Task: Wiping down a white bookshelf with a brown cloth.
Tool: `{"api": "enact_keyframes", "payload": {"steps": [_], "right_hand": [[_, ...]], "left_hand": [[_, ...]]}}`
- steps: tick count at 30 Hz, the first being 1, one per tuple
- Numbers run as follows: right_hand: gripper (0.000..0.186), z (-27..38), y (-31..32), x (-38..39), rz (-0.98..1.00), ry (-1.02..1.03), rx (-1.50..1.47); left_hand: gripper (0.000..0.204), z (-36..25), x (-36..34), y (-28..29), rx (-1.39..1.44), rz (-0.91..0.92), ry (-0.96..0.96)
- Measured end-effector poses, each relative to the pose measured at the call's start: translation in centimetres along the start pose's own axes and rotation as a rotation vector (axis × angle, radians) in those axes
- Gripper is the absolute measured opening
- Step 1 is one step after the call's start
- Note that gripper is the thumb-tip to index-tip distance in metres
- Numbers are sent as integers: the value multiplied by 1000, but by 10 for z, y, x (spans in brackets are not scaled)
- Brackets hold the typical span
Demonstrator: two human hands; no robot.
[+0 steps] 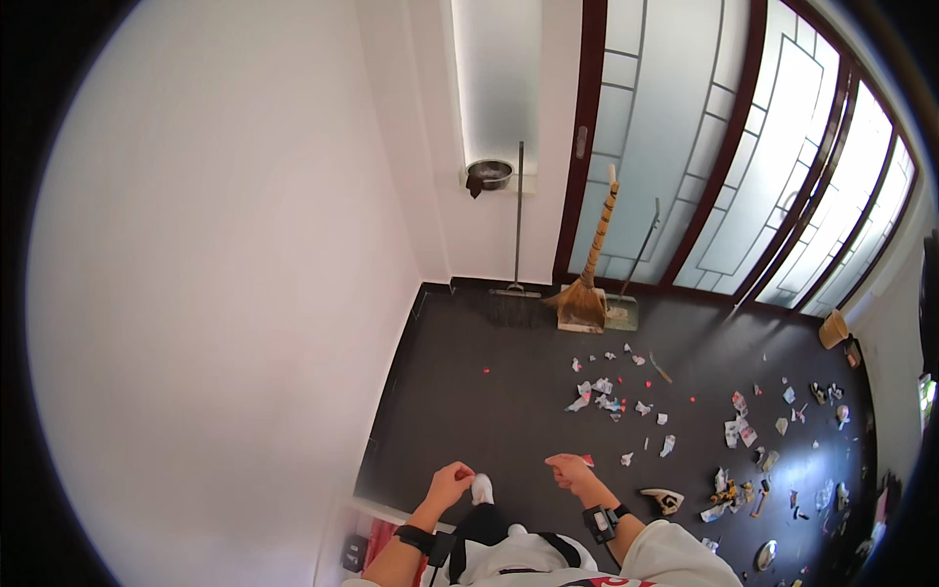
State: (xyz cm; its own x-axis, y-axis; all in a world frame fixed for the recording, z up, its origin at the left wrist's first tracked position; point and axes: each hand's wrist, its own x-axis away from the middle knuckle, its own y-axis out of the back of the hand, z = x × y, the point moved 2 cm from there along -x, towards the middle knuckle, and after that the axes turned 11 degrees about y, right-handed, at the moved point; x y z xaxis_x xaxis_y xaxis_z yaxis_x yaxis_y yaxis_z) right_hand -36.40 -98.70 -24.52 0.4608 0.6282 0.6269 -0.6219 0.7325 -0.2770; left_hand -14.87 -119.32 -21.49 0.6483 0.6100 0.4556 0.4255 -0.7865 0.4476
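My left hand (452, 482) hangs in front of me, its fingers curled and pressed together at the tips. Nothing shows in it. My white shoe (482, 489) appears just beside its fingertips, lower down. Across from it, my right hand (569, 474) is closed in a loose fist, with no object visible in the grip. A small red and white scrap (587, 460) shows just behind its knuckles, apparently on the floor. Dark devices are strapped to both wrists. Neither hand touches a broom or any litter that I can make out.
Against the far wall stand a long-handled broom (514, 305), a straw broom (584, 298) and a dustpan (622, 313). Crumpled paper (606, 401) and other litter cover the dark floor (460, 421) to the right. A metal basin (491, 174) sits on the ledge. A yellowish bucket (833, 330) is far right.
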Motion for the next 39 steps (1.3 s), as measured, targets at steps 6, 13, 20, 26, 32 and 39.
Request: {"api": "enact_keyframes", "payload": {"steps": [6, 13, 20, 26, 32, 39], "right_hand": [[24, 64, -37, -105, 8, 34, -12], [25, 169, -89, -206, -63, 91, -22], [26, 236, -116, -285, -85, 97, -59], [28, 306, -134, -384, -50, 84, -7], [28, 378, -128, -499, -35, 108, -53], [28, 465, -131, -581, -100, 74, -9]], "left_hand": [[12, -11, -125, 48, -13, -17, -31], [12, -64, -265, 136, 114, 33, 25], [10, -118, -377, 181, 102, 34, -7], [10, -162, -487, 190, 168, 97, -24], [10, -214, -603, 221, 129, 50, -38], [11, -281, -714, 240, 109, 93, -59]]}}
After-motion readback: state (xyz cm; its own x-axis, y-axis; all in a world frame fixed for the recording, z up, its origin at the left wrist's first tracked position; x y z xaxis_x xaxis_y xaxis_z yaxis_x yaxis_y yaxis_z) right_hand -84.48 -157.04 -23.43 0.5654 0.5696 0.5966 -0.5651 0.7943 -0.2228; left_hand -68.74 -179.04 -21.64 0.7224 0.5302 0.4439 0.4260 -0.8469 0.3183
